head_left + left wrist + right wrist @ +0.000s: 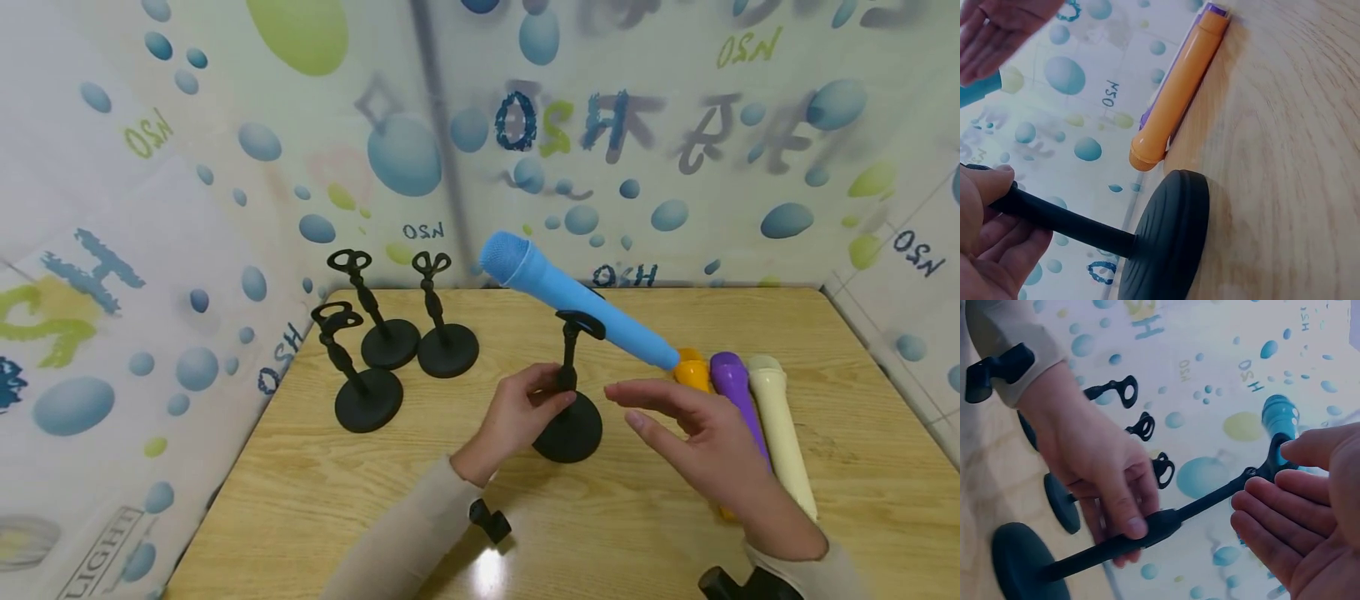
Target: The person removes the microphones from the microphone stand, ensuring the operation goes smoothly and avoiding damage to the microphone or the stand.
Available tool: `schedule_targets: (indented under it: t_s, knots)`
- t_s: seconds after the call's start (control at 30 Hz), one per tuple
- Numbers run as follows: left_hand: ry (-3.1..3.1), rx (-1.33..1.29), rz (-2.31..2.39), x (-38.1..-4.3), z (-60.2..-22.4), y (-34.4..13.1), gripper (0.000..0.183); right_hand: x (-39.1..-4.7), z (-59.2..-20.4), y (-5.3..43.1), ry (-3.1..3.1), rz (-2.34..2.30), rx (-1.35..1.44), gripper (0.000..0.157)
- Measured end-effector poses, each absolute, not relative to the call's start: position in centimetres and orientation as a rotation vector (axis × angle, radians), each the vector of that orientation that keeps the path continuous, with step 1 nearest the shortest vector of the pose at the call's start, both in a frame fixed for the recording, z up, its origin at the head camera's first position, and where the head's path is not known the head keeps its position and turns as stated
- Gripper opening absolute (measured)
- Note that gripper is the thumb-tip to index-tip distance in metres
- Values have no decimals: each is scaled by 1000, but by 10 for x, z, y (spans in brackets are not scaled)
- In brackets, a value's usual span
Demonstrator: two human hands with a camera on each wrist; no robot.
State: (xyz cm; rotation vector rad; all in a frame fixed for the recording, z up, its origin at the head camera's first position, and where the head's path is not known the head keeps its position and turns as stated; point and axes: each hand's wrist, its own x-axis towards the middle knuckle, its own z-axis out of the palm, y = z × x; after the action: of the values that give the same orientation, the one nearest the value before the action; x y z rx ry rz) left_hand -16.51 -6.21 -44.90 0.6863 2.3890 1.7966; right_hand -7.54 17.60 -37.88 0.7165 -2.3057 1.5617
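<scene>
A blue microphone (pixel 581 296) lies slantwise in the clip of a black microphone stand (pixel 567 433), its mesh head up to the left. My left hand (pixel 517 417) grips the stand's pole between thumb and fingers; the right wrist view shows this left hand (pixel 1107 469) around the pole's thicker collar (pixel 1163 526). My right hand (pixel 705 442) is held just right of the stand, fingers extended and holding nothing. From the right wrist, my right palm (pixel 1310 531) appears close to the clip (pixel 1277 453), and whether it touches is unclear.
Three more black stands with empty clips, a front one (pixel 367 400), a back one (pixel 390 343) and another (pixel 447 350), stand at the left. Orange (pixel 1179 94), purple (pixel 731 375) and cream (pixel 780 433) microphones lie side by side at the right. A patterned curtain (pixel 637 167) hangs behind the wooden table (pixel 285 517).
</scene>
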Motion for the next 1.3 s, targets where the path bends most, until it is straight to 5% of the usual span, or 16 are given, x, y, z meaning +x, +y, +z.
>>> schedule_targets:
  t_s: [0.4,1.3]
  knots:
    - [2416,732,1762,-167,-463,-63,32,-93,-337,169,-2124,1370,838,48]
    - [2390,699,1806,-165,-469,-57,19,-136,-286,150,-2260,1265,723,37]
